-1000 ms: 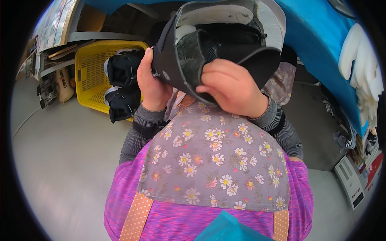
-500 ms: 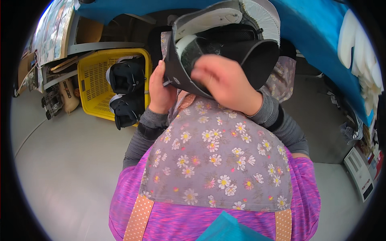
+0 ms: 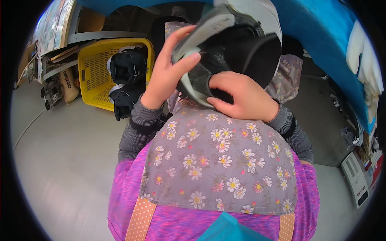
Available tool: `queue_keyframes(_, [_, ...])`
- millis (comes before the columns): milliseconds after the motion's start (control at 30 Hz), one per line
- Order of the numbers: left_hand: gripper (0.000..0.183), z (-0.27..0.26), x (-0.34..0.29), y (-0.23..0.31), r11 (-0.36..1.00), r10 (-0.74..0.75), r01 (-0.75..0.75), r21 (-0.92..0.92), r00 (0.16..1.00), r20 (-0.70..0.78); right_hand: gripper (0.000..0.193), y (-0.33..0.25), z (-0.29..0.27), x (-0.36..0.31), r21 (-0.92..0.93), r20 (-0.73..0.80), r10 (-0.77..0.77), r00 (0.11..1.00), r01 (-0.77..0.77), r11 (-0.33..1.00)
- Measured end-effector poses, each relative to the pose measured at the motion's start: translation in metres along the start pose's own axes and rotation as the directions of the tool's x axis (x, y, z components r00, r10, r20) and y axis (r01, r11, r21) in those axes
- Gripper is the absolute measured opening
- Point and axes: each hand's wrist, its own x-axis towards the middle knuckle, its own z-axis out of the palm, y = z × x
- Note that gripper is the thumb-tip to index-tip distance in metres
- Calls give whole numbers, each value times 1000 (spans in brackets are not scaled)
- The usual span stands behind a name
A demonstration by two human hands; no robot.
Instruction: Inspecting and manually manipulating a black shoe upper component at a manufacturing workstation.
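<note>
On my lap lies a black and grey padded shell with an open top and a white inner edge point(image 3: 193, 80), which looks like a boot upper. My left hand point(image 3: 167, 66) clasps its left rim, with the thumb laid over the pale edge and the fingers on the far side. My right hand point(image 3: 243, 96) grips the near edge of the dark lining, its fingers curled inside the opening and thumb on the rim. A black flap point(image 3: 265, 58) stands up inside at the right. The fingertips of my right hand are hidden within the shell.
To my left, a yellow plastic basket point(image 3: 90, 86) holds similar black padded pieces point(image 3: 128, 68). Beside it are a tan block point(image 3: 69, 86) and a dark wheeled object point(image 3: 51, 96) under a bench. Blue sheeting point(image 3: 321, 36) hangs ahead and right, near white finger-like pieces point(image 3: 356, 48).
My left hand has moved up and over the rim, thumb now inside. The right hand has shifted right and down to the near lining. The shell has tilted.
</note>
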Motion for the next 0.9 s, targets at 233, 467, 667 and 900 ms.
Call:
queue_keyframes(233, [47,12,7,-10,993,-33,26,-113,998,-58,33,-4,1,8,356,-26,605,796,-558,749])
queue_keyframes(467, [53,10,11,-13,996,-25,23,-85,999,-22,20,36,10,12,54,-325,429,843,-436,898])
queue_keyframes(667, [54,12,7,-16,994,-54,54,-98,999,-3,18,78,8,12,100,-331,473,817,-468,878])
queue_keyframes(900, [45,6,9,-39,976,-88,43,-214,976,-201,13,23,-11,-1,109,-89,45,995,-35,993])
